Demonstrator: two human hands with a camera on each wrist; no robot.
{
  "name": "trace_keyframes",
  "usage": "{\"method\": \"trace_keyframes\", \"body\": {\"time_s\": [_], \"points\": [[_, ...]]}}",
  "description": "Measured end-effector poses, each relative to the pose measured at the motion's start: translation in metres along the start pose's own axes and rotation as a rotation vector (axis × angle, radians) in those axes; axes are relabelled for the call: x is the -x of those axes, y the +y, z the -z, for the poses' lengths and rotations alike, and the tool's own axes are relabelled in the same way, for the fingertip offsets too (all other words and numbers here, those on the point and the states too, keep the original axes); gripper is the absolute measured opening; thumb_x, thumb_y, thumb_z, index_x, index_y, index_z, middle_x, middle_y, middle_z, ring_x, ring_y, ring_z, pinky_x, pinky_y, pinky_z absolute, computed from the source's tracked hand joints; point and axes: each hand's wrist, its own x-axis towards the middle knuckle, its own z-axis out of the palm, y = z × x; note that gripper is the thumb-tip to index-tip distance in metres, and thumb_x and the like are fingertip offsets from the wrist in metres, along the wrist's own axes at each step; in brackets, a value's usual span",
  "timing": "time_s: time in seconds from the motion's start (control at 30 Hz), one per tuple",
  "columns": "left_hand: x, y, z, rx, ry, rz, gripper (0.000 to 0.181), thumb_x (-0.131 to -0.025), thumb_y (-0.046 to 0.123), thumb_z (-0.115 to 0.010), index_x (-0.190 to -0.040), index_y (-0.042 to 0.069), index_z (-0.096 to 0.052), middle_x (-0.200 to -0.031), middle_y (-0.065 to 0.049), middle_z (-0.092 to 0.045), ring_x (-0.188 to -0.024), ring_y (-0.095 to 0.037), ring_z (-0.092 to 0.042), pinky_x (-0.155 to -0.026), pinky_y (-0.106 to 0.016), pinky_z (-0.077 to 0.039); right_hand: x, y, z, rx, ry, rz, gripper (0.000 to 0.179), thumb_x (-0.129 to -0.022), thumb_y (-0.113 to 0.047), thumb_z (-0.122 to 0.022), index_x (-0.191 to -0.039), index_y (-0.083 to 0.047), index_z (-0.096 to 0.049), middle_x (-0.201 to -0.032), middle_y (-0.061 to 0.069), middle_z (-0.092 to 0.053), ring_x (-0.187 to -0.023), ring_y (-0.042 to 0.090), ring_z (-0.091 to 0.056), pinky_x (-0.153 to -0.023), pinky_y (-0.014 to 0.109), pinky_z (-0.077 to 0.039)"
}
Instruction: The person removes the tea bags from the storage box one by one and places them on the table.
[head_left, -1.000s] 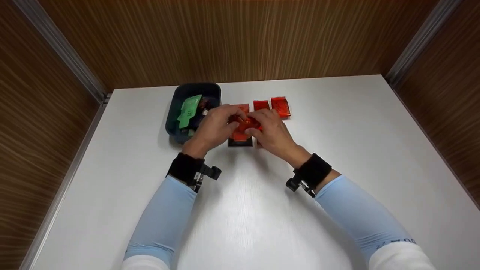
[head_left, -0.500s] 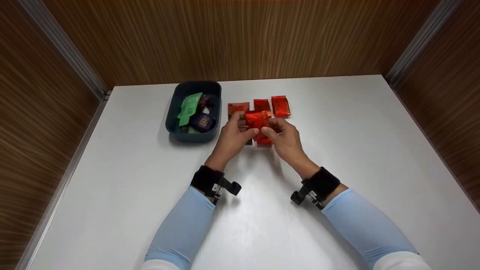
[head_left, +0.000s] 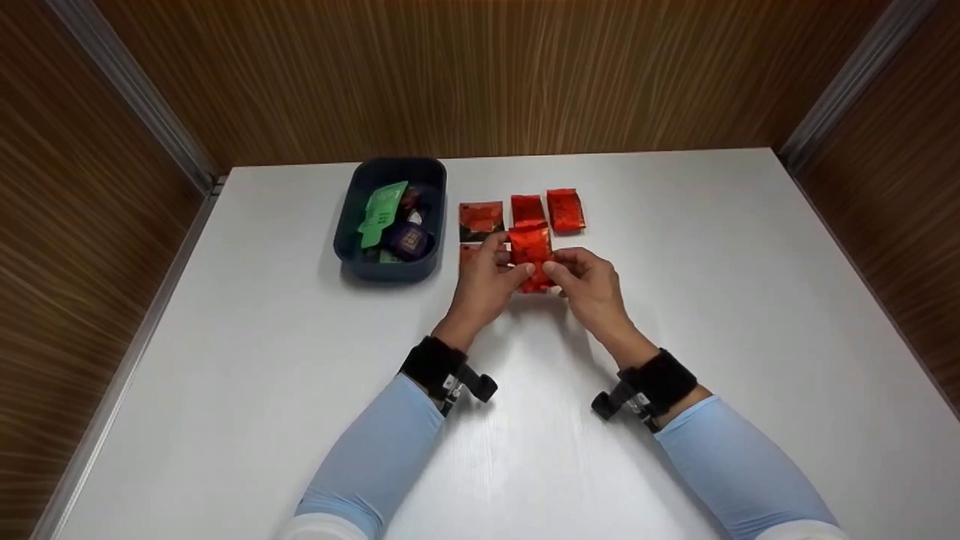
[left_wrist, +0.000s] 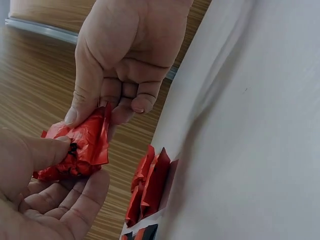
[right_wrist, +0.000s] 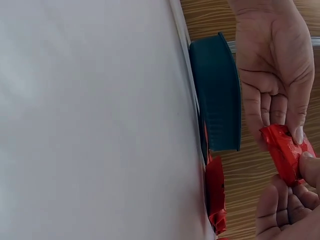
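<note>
In the head view, my left hand [head_left: 482,291] and right hand [head_left: 595,291] together pinch a small shiny red packet [head_left: 530,241], thumbs on its near side. The left wrist view has the crinkled packet [left_wrist: 82,142] raised above the table, fingers of both hands around its edges. Behind it on the table lie two red packets, one partly covered [head_left: 527,206] and one further right [head_left: 565,211]. Left of these is a flat red-and-black packet [head_left: 481,220]. Another flat one [head_left: 469,253] is partly hidden by my left hand.
A dark blue-green bin [head_left: 386,271] stands left of the packets. Inside are a green packet [head_left: 383,214], a dark purple packet [head_left: 410,241] and other small things. Wood-grain panels [head_left: 480,82] enclose the white table [head_left: 225,315] at the back and sides.
Both hands have lifted the red packet from over the flat packets and drawn it right and toward me. The flat packets on the left have come into sight.
</note>
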Motion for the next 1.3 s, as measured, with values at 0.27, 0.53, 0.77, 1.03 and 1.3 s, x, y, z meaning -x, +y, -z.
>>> {"method": "trace_keyframes", "body": {"time_s": [0.27,0.53,0.77,1.03,1.3], "points": [[0.003,0.001,-0.022,0.007,0.03,-0.059,0.045,-0.096,0.017,-0.076,-0.135,0.012,-0.052,-0.129,-0.012,-0.063,-0.1,-0.017,-0.069,-0.079,-0.027,-0.058,-0.004,0.001,0.022,0.028,0.055,-0.069,0.032,-0.098,-0.025,-0.075,-0.118,-0.001,-0.073,-0.1,0.012,-0.077,-0.083,0.02,-0.071,-0.067,0.033,-0.056],[0.002,-0.008,-0.022,-0.644,0.017,-0.343,0.03,-0.098,0.002,-0.066,-0.127,0.009,-0.071,-0.126,-0.005,-0.069,-0.118,-0.019,-0.061,-0.101,-0.03,-0.048,-0.024,0.011,0.047,0.139,0.1,-0.158,0.035,-0.101,-0.028,-0.07,-0.122,0.0,-0.071,-0.099,0.013,-0.075,-0.082,0.022,-0.07,-0.065,0.029,-0.056],[0.001,-0.013,-0.023,-0.932,-0.118,-0.469,0.029,-0.102,0.005,-0.055,-0.125,0.007,-0.072,-0.126,-0.006,-0.07,-0.125,-0.023,-0.059,-0.111,-0.036,-0.042,-0.027,0.021,0.053,0.264,0.058,-0.248,0.032,-0.099,-0.03,-0.069,-0.113,-0.001,-0.071,-0.081,0.01,-0.069,-0.058,0.019,-0.061,-0.05,0.026,-0.046],[0.003,-0.015,-0.025,-1.009,-0.259,-0.436,0.031,-0.107,0.01,-0.049,-0.132,0.006,-0.068,-0.135,-0.007,-0.067,-0.135,-0.023,-0.054,-0.119,-0.031,-0.033,-0.029,0.026,0.052,0.429,0.006,-0.245,0.031,-0.099,-0.035,-0.067,-0.092,-0.004,-0.066,-0.065,0.002,-0.057,-0.052,0.016,-0.053,-0.049,0.03,-0.042],[0.003,-0.013,-0.027,-0.998,-0.287,-0.374,0.036,-0.107,0.01,-0.049,-0.138,0.009,-0.065,-0.145,-0.006,-0.061,-0.142,-0.023,-0.048,-0.121,-0.031,-0.029,-0.033,0.026,0.049,0.49,0.016,-0.232,0.032,-0.098,-0.034,-0.065,-0.086,-0.005,-0.065,-0.074,0.004,-0.059,-0.065,0.021,-0.053,-0.052,0.03,-0.041]]}}
